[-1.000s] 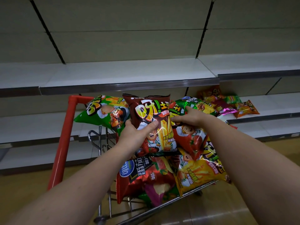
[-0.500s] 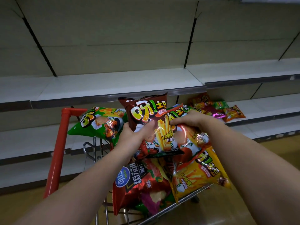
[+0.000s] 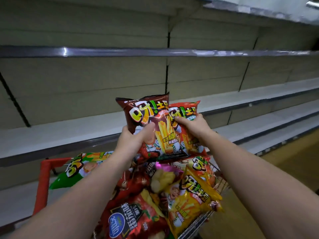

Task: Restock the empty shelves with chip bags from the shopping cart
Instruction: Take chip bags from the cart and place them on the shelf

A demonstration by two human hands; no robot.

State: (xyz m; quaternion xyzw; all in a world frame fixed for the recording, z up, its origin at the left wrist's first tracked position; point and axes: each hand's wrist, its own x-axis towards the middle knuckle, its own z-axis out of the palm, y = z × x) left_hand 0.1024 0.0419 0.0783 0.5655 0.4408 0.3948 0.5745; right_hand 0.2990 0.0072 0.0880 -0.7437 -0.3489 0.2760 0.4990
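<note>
**shelfguy:** Bags look crinkly, glossy foil. The brown bag (image 3: 150, 125) stands upright, long axis vertical, above the shopping cart (image 3: 44, 180).

**crisps4life:** Yep. The left hand (image 3: 136, 140) grips its lower left edge, thumb across the front. The right hand (image 3: 191, 125) curls over the red bag (image 3: 188, 109) just behind, fingers pinching its face. Pale metal shelves (image 3: 86, 133) sit behind both.

2 hands: left hand (image 3: 133, 141), right hand (image 3: 193, 125). 2 chip bags held: brown bag (image 3: 151, 125), red bag (image 3: 187, 111). 1 shopping cart (image 3: 43, 178), at least 5 bags inside.
</note>
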